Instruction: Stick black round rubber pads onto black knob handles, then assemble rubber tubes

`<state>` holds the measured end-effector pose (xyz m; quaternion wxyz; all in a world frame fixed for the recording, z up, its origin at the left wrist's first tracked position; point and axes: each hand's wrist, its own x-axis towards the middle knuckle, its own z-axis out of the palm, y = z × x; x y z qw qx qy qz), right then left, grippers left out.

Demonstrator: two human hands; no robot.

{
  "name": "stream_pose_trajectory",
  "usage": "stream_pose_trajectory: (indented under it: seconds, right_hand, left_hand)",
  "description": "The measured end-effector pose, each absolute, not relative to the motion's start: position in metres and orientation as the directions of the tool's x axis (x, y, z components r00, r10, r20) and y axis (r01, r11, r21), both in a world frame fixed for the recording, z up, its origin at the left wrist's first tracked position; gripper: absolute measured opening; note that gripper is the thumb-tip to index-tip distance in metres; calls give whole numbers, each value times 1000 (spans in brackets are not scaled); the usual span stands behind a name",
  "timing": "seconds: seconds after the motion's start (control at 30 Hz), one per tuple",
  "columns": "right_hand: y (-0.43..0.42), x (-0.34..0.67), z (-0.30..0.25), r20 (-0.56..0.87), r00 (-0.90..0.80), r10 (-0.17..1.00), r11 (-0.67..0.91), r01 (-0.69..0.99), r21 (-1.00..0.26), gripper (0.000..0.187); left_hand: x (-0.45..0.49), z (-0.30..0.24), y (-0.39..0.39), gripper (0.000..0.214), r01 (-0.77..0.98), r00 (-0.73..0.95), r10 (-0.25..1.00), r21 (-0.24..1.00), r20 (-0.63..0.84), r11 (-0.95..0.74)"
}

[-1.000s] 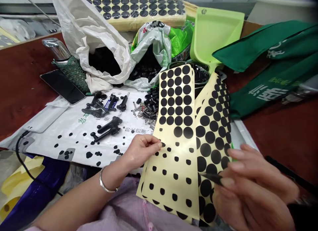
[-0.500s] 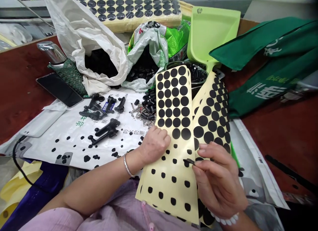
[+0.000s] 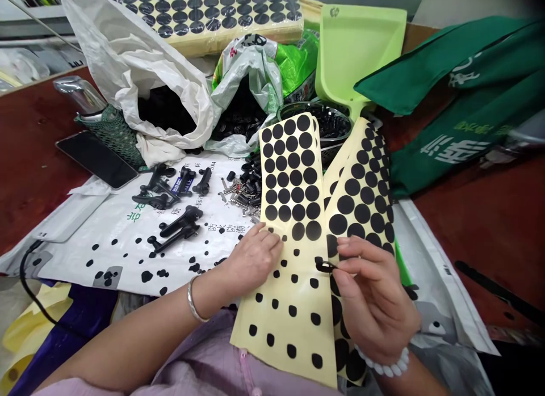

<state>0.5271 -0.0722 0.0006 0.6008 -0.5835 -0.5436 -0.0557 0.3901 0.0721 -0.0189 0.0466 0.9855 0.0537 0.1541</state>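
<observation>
A pale yellow backing sheet (image 3: 293, 305) stands tilted in front of me, with large black round pads on its upper part and small black dots lower down. My left hand (image 3: 251, 257) pinches its left edge at mid height. My right hand (image 3: 370, 297) pinches a small black ring-shaped piece (image 3: 324, 266) against the sheet's right edge. A second sheet of round pads (image 3: 361, 197) lies behind and to the right, partly hidden by my right hand.
Black plastic handles (image 3: 176, 228) and small metal parts (image 3: 242, 194) lie on a white printed bag. Behind are open bags of black parts (image 3: 170, 109), a metal bowl (image 3: 332, 123), a green scoop (image 3: 357, 50), a phone (image 3: 96, 158), a stack of pad sheets (image 3: 213, 13) and green cloth (image 3: 460, 101).
My right hand came up from the lower right to the sheet's right edge with the small black piece. My left hand shifted slightly along the left edge, still gripping the sheet.
</observation>
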Motion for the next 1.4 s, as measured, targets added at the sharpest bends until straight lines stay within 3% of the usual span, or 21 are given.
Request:
stream_pose_trajectory:
  seconds: [0.1,0.17,0.3,0.43,0.5,0.6,0.67,0.73,0.9,1.17,1.4]
  right_hand:
    - [-73,527,10,626,516,586,264,608,-749,15]
    - [-71,527,18,563,526,638,218,578,-787,11]
    - [-64,523,30,455,377,807,200,551,-811,6]
    - [-58,505,27,455,257,852,190,659,-727,10]
    - [-56,496,23,480,228,847,175,734,-656,25]
    - [-53,491,20,529,248,811,196,738,-646,63]
    - [-53,492,21,572,351,742,227,671,-706,68]
    - [-53,493,22,554,446,703,238,586,-774,55]
    - [-51,481,18,358,417,835,162,435,-886,16]
    - [-42,470,19,175,539,824,125,129,-984,13]
    - [-39,474,19,224,561,797,117,220,-968,13]
  left_hand:
    - [380,-10,69,29,125,862,244,280,444,-952]
    - [376,2,63,30,84,804,340,473,487,-877]
    - [375,24,45,33,-13,796,477,798,373,-602]
    - [377,25,38,7,1,710,659,936,248,-353]
    - [375,21,39,4,-28,659,740,987,136,-157]
    - [370,16,42,9,-100,644,764,986,-36,131]
    - [368,14,43,11,-164,627,773,954,-95,251]
    - [366,11,44,12,-248,586,801,913,-124,323]
    - [363,8,45,14,-386,543,835,855,-91,345]
    - [358,5,34,16,-432,606,795,843,10,319]
    - [355,2,28,25,-401,664,745,870,62,285]
